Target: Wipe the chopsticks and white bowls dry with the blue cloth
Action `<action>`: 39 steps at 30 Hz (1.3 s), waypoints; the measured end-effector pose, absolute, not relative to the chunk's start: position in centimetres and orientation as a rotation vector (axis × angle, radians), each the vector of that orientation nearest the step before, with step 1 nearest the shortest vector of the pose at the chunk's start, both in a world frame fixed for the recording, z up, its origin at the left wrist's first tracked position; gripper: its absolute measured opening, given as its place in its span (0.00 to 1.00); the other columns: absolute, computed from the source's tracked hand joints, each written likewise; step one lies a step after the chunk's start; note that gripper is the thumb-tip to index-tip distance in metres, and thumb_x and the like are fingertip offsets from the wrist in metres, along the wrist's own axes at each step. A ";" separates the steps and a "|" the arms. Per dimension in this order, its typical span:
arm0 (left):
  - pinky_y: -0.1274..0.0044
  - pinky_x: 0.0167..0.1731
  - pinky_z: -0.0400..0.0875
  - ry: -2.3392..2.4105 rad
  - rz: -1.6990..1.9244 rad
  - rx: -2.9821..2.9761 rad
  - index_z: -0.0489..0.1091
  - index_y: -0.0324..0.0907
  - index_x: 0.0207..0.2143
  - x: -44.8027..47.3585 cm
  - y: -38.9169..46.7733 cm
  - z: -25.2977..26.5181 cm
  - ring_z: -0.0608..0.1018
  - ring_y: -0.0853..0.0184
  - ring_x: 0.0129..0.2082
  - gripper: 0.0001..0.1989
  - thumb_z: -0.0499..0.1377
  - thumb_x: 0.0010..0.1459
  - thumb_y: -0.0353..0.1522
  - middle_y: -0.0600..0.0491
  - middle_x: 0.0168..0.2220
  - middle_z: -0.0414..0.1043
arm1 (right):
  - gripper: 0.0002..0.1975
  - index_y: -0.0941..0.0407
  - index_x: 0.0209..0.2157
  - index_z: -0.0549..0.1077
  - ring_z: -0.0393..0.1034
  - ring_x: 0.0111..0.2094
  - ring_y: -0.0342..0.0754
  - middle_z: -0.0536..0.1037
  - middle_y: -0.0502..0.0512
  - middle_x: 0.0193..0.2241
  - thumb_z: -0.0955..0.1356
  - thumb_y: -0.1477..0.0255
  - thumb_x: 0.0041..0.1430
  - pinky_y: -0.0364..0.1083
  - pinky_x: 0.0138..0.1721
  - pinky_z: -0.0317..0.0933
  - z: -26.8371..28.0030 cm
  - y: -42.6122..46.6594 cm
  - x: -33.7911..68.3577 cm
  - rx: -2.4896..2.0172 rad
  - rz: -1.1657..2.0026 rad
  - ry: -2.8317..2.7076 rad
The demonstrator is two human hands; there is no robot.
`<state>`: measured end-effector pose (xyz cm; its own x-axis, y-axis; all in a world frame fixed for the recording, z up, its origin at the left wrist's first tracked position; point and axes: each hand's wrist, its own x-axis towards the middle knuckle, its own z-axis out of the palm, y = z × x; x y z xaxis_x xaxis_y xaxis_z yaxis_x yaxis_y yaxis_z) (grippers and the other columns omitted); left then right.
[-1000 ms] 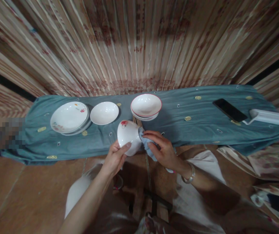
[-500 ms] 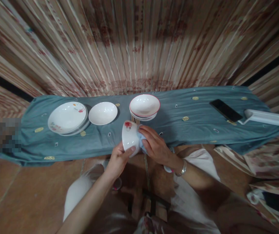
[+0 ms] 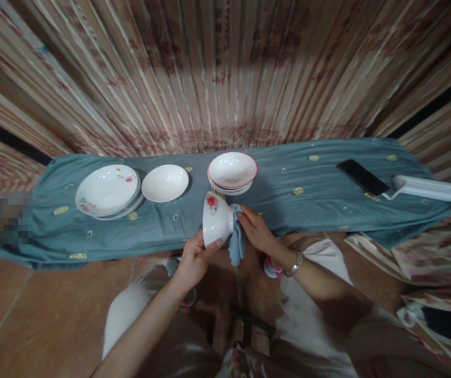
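A white bowl (image 3: 216,223) with a red flower is tilted on its side above the table's front edge. My left hand (image 3: 196,258) grips its rim, the thumb lying on the outer wall. On the bowl's foot, at the right, my right hand (image 3: 255,228) presses a light blue cloth (image 3: 236,244), whose lower end hangs down. Just behind the held bowl stands a stack of white bowls (image 3: 233,170), the top one red-rimmed. Chopsticks (image 3: 214,192) show partly between that stack and the held bowl.
A stack of white plates (image 3: 107,190) lies at the left, with a single white bowl (image 3: 165,183) beside it. A black phone (image 3: 362,177) and a white stand-like object (image 3: 426,189) lie at the right on the green tablecloth (image 3: 288,210). A pleated curtain (image 3: 225,79) hangs behind.
The bowl has turned and shifted slightly right in my left hand. My right hand's fingers have drawn together at the bowl's foot, and the cloth now hangs down more.
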<state>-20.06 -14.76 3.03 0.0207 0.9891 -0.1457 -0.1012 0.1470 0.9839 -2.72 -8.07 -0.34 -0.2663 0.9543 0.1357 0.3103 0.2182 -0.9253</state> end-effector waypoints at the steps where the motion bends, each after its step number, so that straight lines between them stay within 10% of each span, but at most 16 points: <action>1: 0.73 0.41 0.69 1.194 1.131 1.063 0.75 0.37 0.37 -20.2 -14.7 2.9 0.75 0.63 0.36 0.15 0.66 0.49 0.38 0.49 0.36 0.78 | 0.12 0.55 0.34 0.70 0.65 0.31 0.45 0.72 0.49 0.27 0.59 0.64 0.63 0.44 0.37 0.58 -0.5 -8.1 -2.8 -1.186 1.121 -1.682; 18: 0.71 0.43 0.73 1.319 1.025 1.764 0.73 0.36 0.43 -21.1 -14.0 1.8 0.79 0.61 0.38 0.14 0.53 0.62 0.34 0.47 0.35 0.77 | 0.14 0.56 0.23 0.71 0.62 0.23 0.43 0.71 0.46 0.20 0.74 0.62 0.41 0.44 0.28 0.60 -0.3 -9.4 -4.0 -1.007 2.050 -0.813; 30: 0.62 0.61 0.61 1.164 1.022 2.310 0.53 0.42 0.65 -20.9 -13.2 0.8 0.61 0.58 0.64 0.28 0.46 0.62 0.23 0.40 0.64 0.58 | 0.16 0.54 0.45 0.74 0.69 0.41 0.46 0.78 0.51 0.41 0.67 0.63 0.56 0.45 0.45 0.62 2.3 -9.7 -2.1 -1.033 1.454 -1.391; 39: 0.66 0.50 0.70 1.240 0.966 2.524 0.59 0.42 0.61 -19.2 -10.3 3.9 0.70 0.60 0.51 0.25 0.45 0.62 0.22 0.42 0.50 0.68 | 0.20 0.53 0.53 0.70 0.71 0.44 0.47 0.78 0.53 0.45 0.65 0.63 0.61 0.45 0.47 0.64 3.5 -8.4 -0.5 -0.981 1.146 -1.516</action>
<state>-19.23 -10.32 3.90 0.4452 0.7574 0.4777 0.6487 -0.6405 0.4109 -0.49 -8.39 3.46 -0.2136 0.9519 0.2197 0.0483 0.2349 -0.9708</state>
